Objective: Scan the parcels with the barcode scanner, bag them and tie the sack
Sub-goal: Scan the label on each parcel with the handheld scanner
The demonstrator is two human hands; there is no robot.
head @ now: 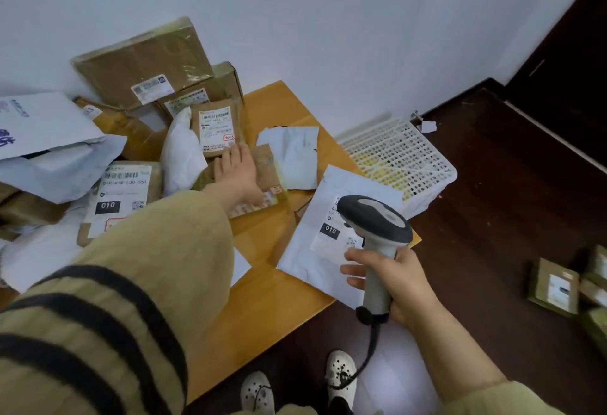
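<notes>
Parcels (141, 63) crowd the table's (269, 299) far left corner. The left hand (236, 174) lies flat-fingered on a brown parcel (269, 165) mid-table; the right hand (397, 280) grips the scanner (374, 220) above a white mailer (305, 260) at the right edge. Aim squarely at its label.

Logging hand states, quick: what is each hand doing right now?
Left hand: open, fingers straight, resting on a brown parcel.
Right hand: closed around the handle of the barcode scanner.
</notes>
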